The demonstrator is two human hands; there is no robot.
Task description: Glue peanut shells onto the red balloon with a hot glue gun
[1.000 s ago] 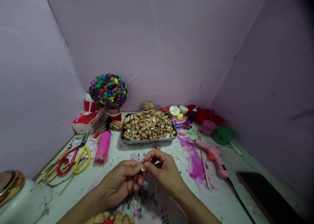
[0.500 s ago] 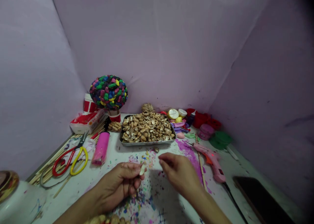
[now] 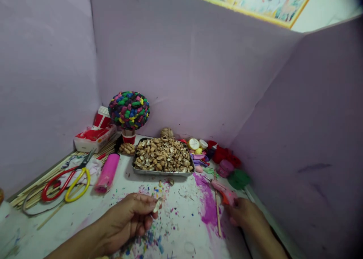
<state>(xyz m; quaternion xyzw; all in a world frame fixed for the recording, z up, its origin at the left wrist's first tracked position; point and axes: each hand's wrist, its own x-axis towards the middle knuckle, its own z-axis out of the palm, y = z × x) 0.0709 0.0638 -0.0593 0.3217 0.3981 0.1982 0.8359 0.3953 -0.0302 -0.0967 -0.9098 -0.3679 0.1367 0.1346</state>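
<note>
Between thumb and fingers, my left hand (image 3: 136,215) pinches a pale peanut shell piece (image 3: 157,205), its hollow side showing, above the paint-flecked table. At the right, my right hand (image 3: 245,213) is wrapped round the handle of a pink glue gun (image 3: 225,191), whose nozzle points up and to the left. A thin wooden stick (image 3: 217,213) lies just left of that hand. Farther back at the middle, a metal tray (image 3: 163,173) holds a heap of shell pieces (image 3: 163,155).
Red and yellow scissors (image 3: 76,176), a pink roll (image 3: 107,174) and wooden sticks lie at the left. Behind them stand a tissue pack (image 3: 92,138) and a colourful ball on a cup (image 3: 129,110). Tubs (image 3: 225,168) sit at the back right.
My right hand has moved right and taken hold of the glue gun. My left hand still holds the shell piece. The view has shifted, showing a framed picture above the wall.
</note>
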